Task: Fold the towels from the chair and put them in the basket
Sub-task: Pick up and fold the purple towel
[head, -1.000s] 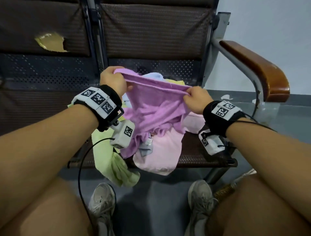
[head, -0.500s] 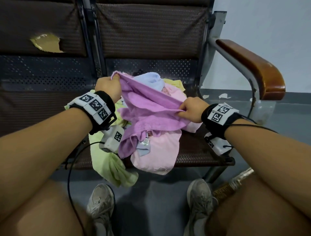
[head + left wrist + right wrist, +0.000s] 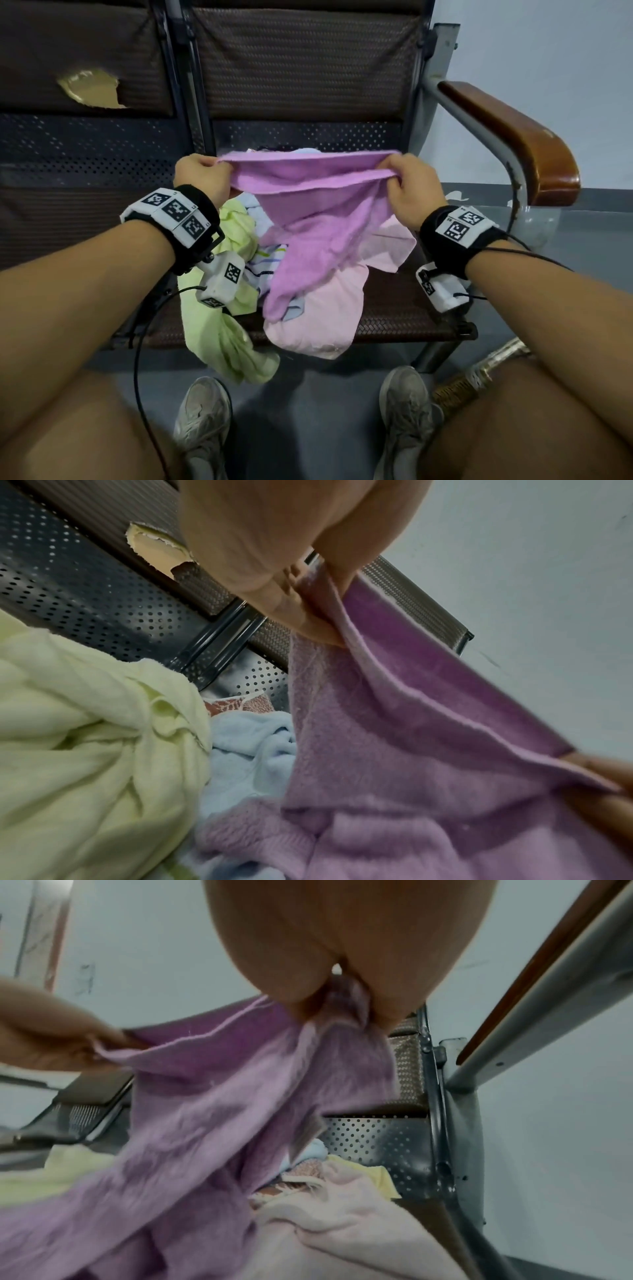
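Here, at frame centre, my left hand (image 3: 202, 178) and right hand (image 3: 409, 192) each pinch the purple towel (image 3: 308, 219) taut above the chair (image 3: 394, 308); its trailing end, tangled among the pile, could drag the pink towel (image 3: 318, 318) floorward.

- A towel (image 3: 308, 212) hangs between the left hand (image 3: 202, 178) and the right hand (image 3: 407, 188), above the chair (image 3: 404, 308) seat.
- Each hand pinches one end of its top edge; the lower part drapes onto the towel pile (image 3: 274, 260) on the seat.
- One pile towel (image 3: 226, 339) hangs over the seat's front edge on the left; another (image 3: 318, 318) hangs over it in the middle.
- The armrest (image 3: 513, 140) stands right of the pile.
- Two shoes (image 3: 205, 418) rest on the floor before the seat.
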Available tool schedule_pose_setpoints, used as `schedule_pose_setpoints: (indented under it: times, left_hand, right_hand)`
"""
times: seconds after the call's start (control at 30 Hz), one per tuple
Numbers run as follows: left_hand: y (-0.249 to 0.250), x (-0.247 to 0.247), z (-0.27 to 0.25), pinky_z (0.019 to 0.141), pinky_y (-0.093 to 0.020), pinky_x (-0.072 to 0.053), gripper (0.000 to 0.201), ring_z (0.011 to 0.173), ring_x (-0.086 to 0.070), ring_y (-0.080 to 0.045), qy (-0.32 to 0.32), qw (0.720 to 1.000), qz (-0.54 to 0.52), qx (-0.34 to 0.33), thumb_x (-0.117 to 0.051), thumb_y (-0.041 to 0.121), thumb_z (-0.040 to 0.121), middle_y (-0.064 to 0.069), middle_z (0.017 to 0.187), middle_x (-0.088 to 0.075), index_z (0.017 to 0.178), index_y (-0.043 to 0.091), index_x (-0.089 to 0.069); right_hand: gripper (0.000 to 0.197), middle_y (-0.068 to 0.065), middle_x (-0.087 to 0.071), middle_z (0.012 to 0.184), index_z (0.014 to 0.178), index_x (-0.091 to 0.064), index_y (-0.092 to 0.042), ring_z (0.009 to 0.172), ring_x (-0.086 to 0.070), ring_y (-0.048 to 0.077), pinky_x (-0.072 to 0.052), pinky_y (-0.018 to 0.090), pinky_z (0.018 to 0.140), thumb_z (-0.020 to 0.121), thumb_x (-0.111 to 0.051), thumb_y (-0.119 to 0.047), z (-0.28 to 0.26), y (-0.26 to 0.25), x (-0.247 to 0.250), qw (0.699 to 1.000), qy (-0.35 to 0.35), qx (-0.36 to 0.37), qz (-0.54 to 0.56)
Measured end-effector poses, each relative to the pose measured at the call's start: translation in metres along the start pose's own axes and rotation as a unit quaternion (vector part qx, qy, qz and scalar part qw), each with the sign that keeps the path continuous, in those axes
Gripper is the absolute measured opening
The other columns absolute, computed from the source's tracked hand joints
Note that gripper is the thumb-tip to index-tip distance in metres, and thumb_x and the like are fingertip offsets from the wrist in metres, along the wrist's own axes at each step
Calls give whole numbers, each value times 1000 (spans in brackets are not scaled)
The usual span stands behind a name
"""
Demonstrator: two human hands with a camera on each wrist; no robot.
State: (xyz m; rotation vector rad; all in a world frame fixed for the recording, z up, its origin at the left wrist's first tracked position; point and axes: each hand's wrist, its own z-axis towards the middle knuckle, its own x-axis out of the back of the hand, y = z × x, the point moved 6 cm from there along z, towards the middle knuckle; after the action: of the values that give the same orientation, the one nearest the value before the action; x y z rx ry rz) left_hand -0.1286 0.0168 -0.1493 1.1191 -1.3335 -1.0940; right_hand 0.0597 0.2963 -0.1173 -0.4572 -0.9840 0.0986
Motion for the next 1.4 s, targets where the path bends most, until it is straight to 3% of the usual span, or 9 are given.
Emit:
schedule_pose_setpoints:
  times: [0.17, 0.37, 0.53, 0.67, 0.8, 0.87, 0.97, 1.13, 1.4]
  left_hand:
    - [2, -4, -3, 56, -34, -60, 26, 84, -69, -31, -2, 997, -73, 26, -38, 2, 95, -18, 96, -67, 105, -1, -61]
    - [-7, -11, -1, 47, -20, -53, 41, 72, -62, -19, -77, 996, -3, 50, -35, -8, 93, -16, 108, -61, 121, 6, -62]
    - [-18, -1, -1, 36, -18, -42, 39, 52, -51, -18, -66, 990, 64, 111, -36, 8, 94, -8, 70, -56, 122, -1, -62]
    - [-6, 12, 6, 69, -40, -53, 50, 83, -63, -39, -45, 982, 180, 36, -41, 33, 87, -23, 99, -67, 120, 3, -64]
    - [12, 3, -5, 91, -39, -47, 37, 101, -59, -29, -115, 973, 177, -91, -40, 28, 91, -18, 117, -65, 112, 22, -71]
    - [21, 0, -17, 84, -37, -48, 28, 86, -61, -21, -161, 983, 61, -61, -53, 35, 76, -8, 94, -68, 88, 21, -73]
    - [38, -1, -24, 65, -27, -49, 19, 64, -61, -13, -184, 982, -24, -39, -60, 18, 64, 3, 71, -65, 82, 18, -66]
    - [78, 16, -19, 62, -28, -50, 22, 74, -60, -18, -139, 983, 36, -117, -74, 16, 71, -5, 81, -65, 90, 7, -68]
    - [138, 39, -28, 66, -32, -45, 44, 74, -53, -17, -83, 972, 6, -220, -69, 43, 88, -10, 82, -62, 87, -1, -71]
  right_hand:
    - [46, 7, -70, 114, 121, -70, -23, 97, -64, 27, -50, 29, 84, 92, -39, -4, -21, 17, -36, 963, -250, -48, -88]
    - [42, 17, -71, 107, 125, -64, -15, 98, -63, 38, -41, 29, 77, 91, -42, -4, -11, 22, -17, 987, -142, -45, -62]
    - [47, 9, -71, 92, 101, -76, -18, 93, -61, 31, -39, 26, 77, 83, -39, 6, -13, 23, -3, 989, -132, -63, -34]
    - [48, 2, -62, 86, 105, -53, -23, 81, -58, 29, -41, 32, 65, 77, -34, 12, -17, 19, 1, 985, -145, -89, 33]
    - [42, 4, -62, 98, 109, -62, -17, 92, -56, 27, -39, 29, 77, 85, -35, 4, -8, 18, 12, 984, -133, -116, -1]
    - [26, 9, -61, 80, 78, -60, -14, 85, -56, 30, -38, 30, 71, 90, -38, -9, -1, 13, 21, 986, -118, -116, -5]
    - [34, 12, -54, 67, 67, -52, -8, 71, -50, 29, -38, 36, 63, 93, -46, -28, 9, 3, 40, 990, -83, -112, 1]
    - [37, -4, -41, 61, 62, -42, -17, 63, -41, 16, -33, 31, 61, 96, -53, -29, 28, -14, 72, 989, -76, -89, 88]
    - [38, -19, -54, 48, 52, -66, -30, 45, -50, -6, -39, 19, 51, 85, -59, -47, 42, -29, 121, 969, -70, -141, 190]
